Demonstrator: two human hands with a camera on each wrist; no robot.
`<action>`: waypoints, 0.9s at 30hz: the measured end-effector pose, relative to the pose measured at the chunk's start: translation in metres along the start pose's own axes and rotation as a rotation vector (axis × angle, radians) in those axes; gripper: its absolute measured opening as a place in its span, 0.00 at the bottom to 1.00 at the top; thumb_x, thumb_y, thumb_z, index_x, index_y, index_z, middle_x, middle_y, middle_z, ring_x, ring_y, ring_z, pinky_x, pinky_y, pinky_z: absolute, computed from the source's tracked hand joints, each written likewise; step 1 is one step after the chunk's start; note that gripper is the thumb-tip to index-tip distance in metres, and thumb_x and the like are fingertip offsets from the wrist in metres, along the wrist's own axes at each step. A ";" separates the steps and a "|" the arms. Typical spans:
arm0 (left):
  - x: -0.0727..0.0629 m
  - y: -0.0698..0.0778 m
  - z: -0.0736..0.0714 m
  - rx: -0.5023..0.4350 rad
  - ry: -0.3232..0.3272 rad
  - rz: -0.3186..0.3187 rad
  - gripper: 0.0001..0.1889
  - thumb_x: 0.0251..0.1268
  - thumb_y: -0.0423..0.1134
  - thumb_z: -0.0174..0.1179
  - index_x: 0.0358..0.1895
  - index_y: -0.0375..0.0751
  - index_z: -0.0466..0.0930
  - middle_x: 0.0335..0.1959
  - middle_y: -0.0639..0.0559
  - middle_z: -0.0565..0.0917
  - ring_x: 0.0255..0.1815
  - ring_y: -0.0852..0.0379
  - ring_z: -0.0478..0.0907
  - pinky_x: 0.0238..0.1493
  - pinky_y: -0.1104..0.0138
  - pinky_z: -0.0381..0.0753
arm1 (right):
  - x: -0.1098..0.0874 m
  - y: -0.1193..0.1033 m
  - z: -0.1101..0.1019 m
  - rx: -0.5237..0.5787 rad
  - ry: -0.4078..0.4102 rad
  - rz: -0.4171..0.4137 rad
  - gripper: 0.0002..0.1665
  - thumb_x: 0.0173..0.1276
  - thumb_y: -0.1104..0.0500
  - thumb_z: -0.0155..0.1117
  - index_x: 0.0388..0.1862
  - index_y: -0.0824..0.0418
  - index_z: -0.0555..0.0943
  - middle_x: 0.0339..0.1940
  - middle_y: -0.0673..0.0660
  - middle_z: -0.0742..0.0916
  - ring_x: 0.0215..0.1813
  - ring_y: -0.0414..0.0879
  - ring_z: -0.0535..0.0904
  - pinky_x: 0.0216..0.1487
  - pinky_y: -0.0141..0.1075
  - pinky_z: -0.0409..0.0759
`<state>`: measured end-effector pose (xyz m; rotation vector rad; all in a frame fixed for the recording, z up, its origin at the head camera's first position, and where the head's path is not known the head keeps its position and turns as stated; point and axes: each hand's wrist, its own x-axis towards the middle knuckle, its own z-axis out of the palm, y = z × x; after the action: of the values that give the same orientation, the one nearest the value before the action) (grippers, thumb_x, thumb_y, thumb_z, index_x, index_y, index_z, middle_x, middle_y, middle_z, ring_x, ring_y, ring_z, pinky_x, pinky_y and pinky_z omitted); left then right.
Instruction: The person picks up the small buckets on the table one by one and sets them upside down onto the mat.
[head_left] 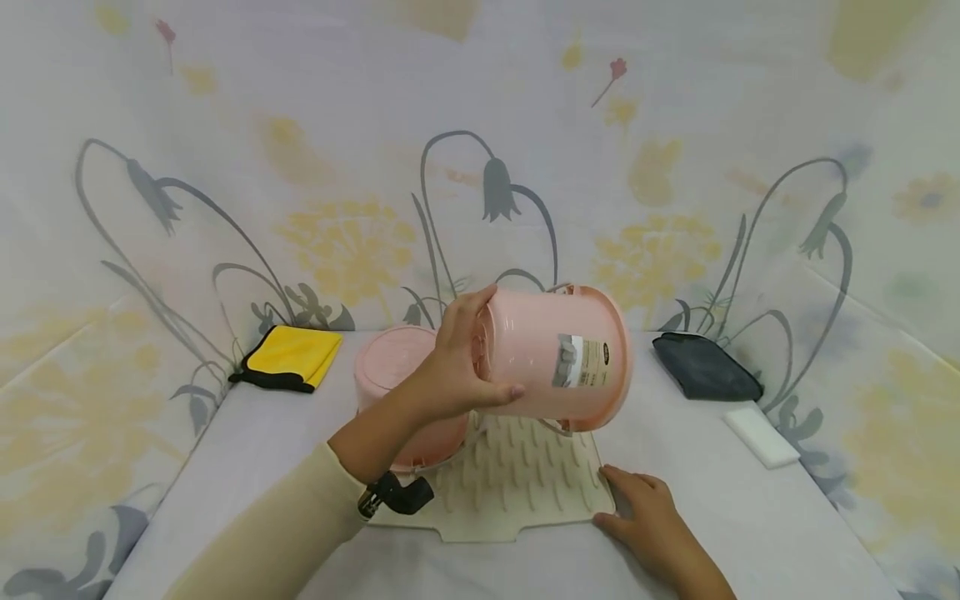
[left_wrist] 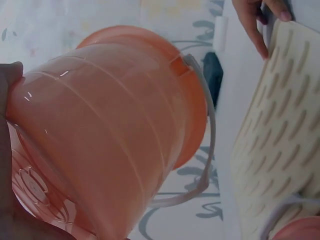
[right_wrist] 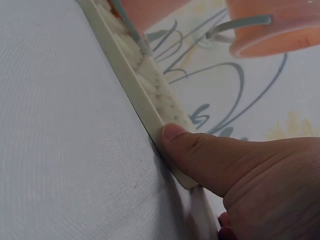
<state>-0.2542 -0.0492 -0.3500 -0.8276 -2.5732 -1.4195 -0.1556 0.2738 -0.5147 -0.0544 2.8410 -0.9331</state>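
My left hand (head_left: 457, 358) grips the base end of a pink bucket (head_left: 525, 350), which is held on its side in the air, its rim facing right. A paper label shows on its wall, and its pale handle (left_wrist: 207, 165) hangs from the rim. Below lies a cream ridged drying mat (head_left: 517, 500). My right hand (head_left: 648, 521) pinches the mat's near right corner, thumb (right_wrist: 185, 145) on the edge. Upside down on the left of the mat stands a second pink bucket (head_left: 390, 358), partly hidden by my left arm.
A folded yellow cloth (head_left: 292, 354) with black trim lies at the back left of the white-covered table (head_left: 750, 533). At the back right are a dark grey folded cloth (head_left: 705, 367) and a white sponge block (head_left: 761, 435). A printed fabric backdrop surrounds the table.
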 end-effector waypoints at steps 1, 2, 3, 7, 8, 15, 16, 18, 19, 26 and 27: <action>0.002 0.000 -0.002 0.020 -0.005 -0.005 0.66 0.44 0.55 0.82 0.84 0.75 0.42 0.83 0.50 0.46 0.79 0.40 0.55 0.65 0.42 0.78 | 0.000 0.000 0.001 0.001 -0.003 0.002 0.49 0.63 0.41 0.78 0.78 0.57 0.72 0.76 0.62 0.77 0.77 0.71 0.61 0.71 0.71 0.65; 0.004 0.001 -0.005 0.041 -0.012 -0.014 0.66 0.44 0.55 0.82 0.84 0.75 0.42 0.84 0.49 0.45 0.80 0.39 0.54 0.65 0.40 0.77 | 0.000 0.000 0.002 0.002 -0.003 0.002 0.49 0.63 0.41 0.78 0.77 0.58 0.72 0.76 0.62 0.77 0.77 0.71 0.61 0.71 0.71 0.65; 0.006 0.002 -0.007 0.065 -0.019 -0.023 0.66 0.43 0.57 0.82 0.84 0.76 0.42 0.85 0.49 0.44 0.81 0.38 0.52 0.66 0.38 0.75 | 0.000 0.000 0.002 0.000 -0.003 0.000 0.49 0.63 0.41 0.78 0.77 0.58 0.72 0.75 0.62 0.77 0.76 0.71 0.61 0.70 0.71 0.66; 0.014 0.003 -0.014 0.155 -0.042 -0.040 0.65 0.43 0.59 0.81 0.83 0.77 0.44 0.86 0.47 0.43 0.84 0.35 0.47 0.68 0.33 0.70 | 0.000 0.001 0.003 -0.016 0.000 -0.015 0.48 0.63 0.42 0.78 0.77 0.60 0.73 0.75 0.63 0.78 0.76 0.70 0.62 0.70 0.70 0.66; 0.016 0.004 -0.016 0.170 -0.049 -0.040 0.65 0.43 0.60 0.81 0.83 0.77 0.44 0.86 0.47 0.42 0.84 0.35 0.46 0.68 0.33 0.70 | 0.000 0.001 0.003 -0.021 0.000 -0.017 0.48 0.63 0.41 0.78 0.77 0.60 0.73 0.75 0.63 0.78 0.75 0.70 0.63 0.70 0.70 0.66; 0.034 0.004 -0.016 0.282 -0.091 -0.012 0.63 0.44 0.61 0.80 0.84 0.73 0.47 0.86 0.46 0.44 0.84 0.33 0.45 0.70 0.33 0.68 | 0.002 0.006 0.002 -0.016 -0.021 0.013 0.49 0.63 0.39 0.77 0.78 0.60 0.72 0.76 0.63 0.77 0.74 0.71 0.63 0.68 0.70 0.68; 0.037 0.004 -0.015 0.298 -0.102 -0.009 0.63 0.45 0.62 0.80 0.84 0.73 0.47 0.86 0.45 0.44 0.84 0.33 0.45 0.70 0.34 0.67 | 0.002 0.007 0.002 -0.023 -0.023 0.016 0.50 0.63 0.39 0.77 0.78 0.60 0.72 0.76 0.64 0.77 0.74 0.71 0.63 0.68 0.70 0.68; 0.041 0.003 -0.013 0.329 -0.129 -0.005 0.64 0.45 0.63 0.80 0.85 0.72 0.46 0.86 0.44 0.44 0.84 0.31 0.44 0.71 0.33 0.66 | 0.002 0.007 0.002 -0.032 -0.023 0.016 0.51 0.63 0.38 0.77 0.78 0.60 0.71 0.76 0.64 0.77 0.74 0.71 0.64 0.67 0.70 0.69; 0.043 0.002 -0.012 0.348 -0.143 -0.004 0.64 0.45 0.63 0.79 0.85 0.71 0.46 0.86 0.44 0.44 0.83 0.30 0.44 0.71 0.33 0.66 | 0.003 0.007 0.002 -0.034 -0.025 0.014 0.51 0.63 0.37 0.76 0.78 0.60 0.71 0.76 0.65 0.77 0.73 0.71 0.64 0.67 0.70 0.69; 0.051 0.000 -0.008 0.442 -0.233 -0.033 0.64 0.45 0.67 0.78 0.85 0.74 0.44 0.87 0.42 0.42 0.82 0.28 0.46 0.67 0.37 0.73 | 0.007 0.002 0.002 -0.054 -0.036 -0.004 0.52 0.63 0.36 0.76 0.78 0.61 0.71 0.76 0.66 0.77 0.72 0.72 0.65 0.66 0.71 0.68; 0.051 0.001 -0.007 0.454 -0.246 -0.039 0.64 0.45 0.67 0.78 0.85 0.75 0.44 0.87 0.43 0.42 0.82 0.28 0.46 0.67 0.37 0.73 | 0.008 0.001 0.002 -0.054 -0.039 -0.005 0.52 0.63 0.36 0.76 0.78 0.61 0.71 0.76 0.66 0.76 0.72 0.72 0.64 0.67 0.71 0.68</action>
<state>-0.2987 -0.0332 -0.3290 -0.9215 -2.9326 -0.7195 -0.1629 0.2731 -0.5182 -0.0842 2.8314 -0.8462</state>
